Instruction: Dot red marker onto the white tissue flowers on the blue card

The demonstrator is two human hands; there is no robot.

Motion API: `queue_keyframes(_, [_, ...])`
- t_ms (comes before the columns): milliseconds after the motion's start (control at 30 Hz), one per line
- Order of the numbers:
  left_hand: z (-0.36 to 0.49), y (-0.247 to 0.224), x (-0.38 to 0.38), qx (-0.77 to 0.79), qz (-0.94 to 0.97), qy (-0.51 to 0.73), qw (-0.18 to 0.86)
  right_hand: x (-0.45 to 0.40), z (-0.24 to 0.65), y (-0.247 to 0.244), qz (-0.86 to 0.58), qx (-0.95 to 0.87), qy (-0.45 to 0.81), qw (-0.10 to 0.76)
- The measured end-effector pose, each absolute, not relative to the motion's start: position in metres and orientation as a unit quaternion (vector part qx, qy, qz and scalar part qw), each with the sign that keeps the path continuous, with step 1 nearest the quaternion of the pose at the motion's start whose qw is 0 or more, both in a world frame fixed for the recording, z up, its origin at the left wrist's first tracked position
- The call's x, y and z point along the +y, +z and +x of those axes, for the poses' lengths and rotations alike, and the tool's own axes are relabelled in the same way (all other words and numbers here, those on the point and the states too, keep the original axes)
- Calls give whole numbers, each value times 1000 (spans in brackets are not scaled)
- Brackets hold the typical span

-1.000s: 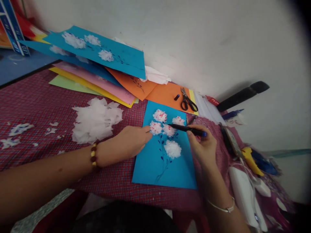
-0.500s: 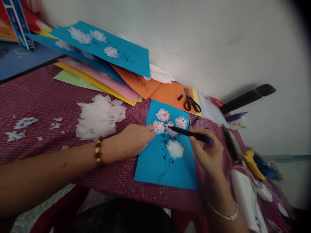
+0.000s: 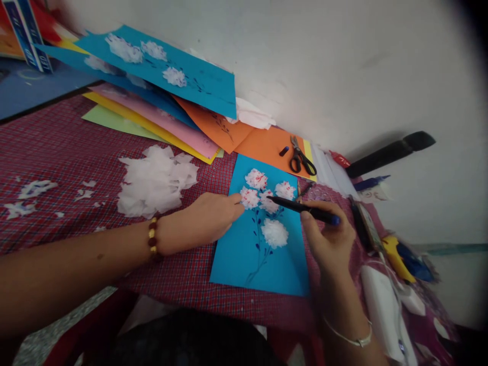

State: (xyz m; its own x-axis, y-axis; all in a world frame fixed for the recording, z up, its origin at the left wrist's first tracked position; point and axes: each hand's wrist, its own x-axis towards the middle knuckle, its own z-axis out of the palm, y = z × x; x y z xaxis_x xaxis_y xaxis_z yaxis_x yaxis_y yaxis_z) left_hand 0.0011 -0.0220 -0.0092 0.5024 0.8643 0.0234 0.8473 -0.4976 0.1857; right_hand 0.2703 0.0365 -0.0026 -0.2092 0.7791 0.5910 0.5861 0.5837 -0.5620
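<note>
Checked cloth (image 3: 183, 274) under blue card (image 3: 236, 259). Left hand (image 3: 202, 221) at card's left edge, fingers narrow, hold unclear. Right hand (image 3: 331, 234) grips marker (image 3: 304, 208) above card. Beyond card: orange sheet (image 3: 263, 145), scissors (image 3: 298, 152), pale wall (image 3: 324, 66).

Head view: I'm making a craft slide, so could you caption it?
Right hand points a pen at flowers on a blue card, left hand at the card's edge.

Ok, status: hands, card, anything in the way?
Right hand holds pen, tip at middle flower. Left hand at left edge of card. Card flat, lowest flower plain white. Scissors beyond far edge, out of the way.
</note>
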Motion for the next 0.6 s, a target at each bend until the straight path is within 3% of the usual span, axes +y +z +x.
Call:
queue_keyframes(233, [0, -13, -21, 494, 863, 69, 75, 37, 262, -3, -434, -798, 128, 398])
queue_keyframes(300, [0, -13, -20, 494, 864, 68, 71, 41, 272, 4, -437, -777, 120, 436])
queue_keyframes(467, [-3, -19, -18, 485, 869, 56, 75, 64, 330, 21, -477, -595, 26, 646])
queue_keyframes(600, [-6, -27, -17, 465, 881, 80, 41, 88, 379, 19, -534, -527, -6, 661])
